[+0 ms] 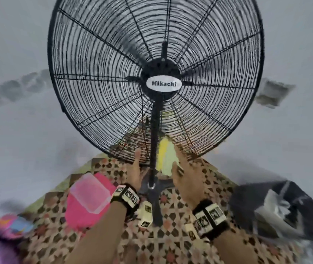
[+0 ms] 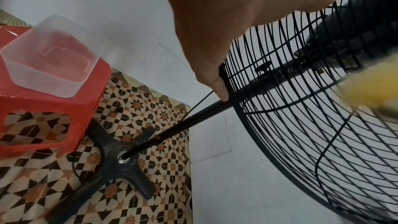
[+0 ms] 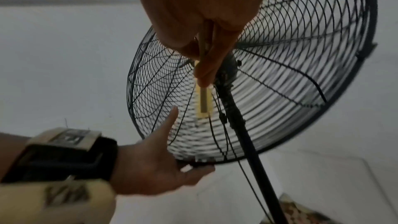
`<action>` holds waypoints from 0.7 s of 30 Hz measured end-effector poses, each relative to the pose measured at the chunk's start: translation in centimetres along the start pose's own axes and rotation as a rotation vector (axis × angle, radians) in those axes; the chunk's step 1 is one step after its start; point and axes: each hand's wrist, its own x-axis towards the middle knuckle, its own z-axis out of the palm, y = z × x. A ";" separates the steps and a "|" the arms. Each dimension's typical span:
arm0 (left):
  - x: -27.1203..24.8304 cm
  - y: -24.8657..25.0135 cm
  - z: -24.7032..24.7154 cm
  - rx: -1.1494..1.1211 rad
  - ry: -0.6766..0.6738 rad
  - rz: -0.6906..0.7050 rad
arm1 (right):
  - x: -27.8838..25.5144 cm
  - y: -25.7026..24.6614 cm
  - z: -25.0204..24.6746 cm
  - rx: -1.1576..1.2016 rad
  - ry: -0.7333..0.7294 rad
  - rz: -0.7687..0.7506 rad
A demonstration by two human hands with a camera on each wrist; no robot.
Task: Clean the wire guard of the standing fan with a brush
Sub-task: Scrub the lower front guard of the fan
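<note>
Left hand [image 1: 135, 173] grips wire guard [image 1: 94, 60] rim; right hand [image 1: 188, 179] holds brush [image 1: 166, 158].

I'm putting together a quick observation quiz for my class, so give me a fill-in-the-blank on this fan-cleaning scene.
1. While the left hand grips the rim of the wire guard, the right hand holds a brush whose bristles are ____.
2. The badge at the guard's centre reads ____.
3. The clear tub stands on top of the ____.
Missing words: yellow; Mikachi; stool.
</note>
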 end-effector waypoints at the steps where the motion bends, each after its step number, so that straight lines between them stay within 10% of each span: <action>1: -0.3 0.0 0.1 0.023 -0.005 0.014 | 0.4 -0.1 0.0 0.030 0.024 0.025; 10: 0.2 -0.8 0.6 0.055 0.124 -0.008 | -1.8 2.0 2.5 -0.103 -0.157 0.013; 15: -0.2 -0.8 0.1 0.003 0.083 0.014 | 0.2 0.0 0.5 -0.067 0.039 0.010; 21: -0.1 -0.5 -0.4 0.094 0.141 0.059 | -3.9 3.1 3.4 -0.044 -0.173 -0.016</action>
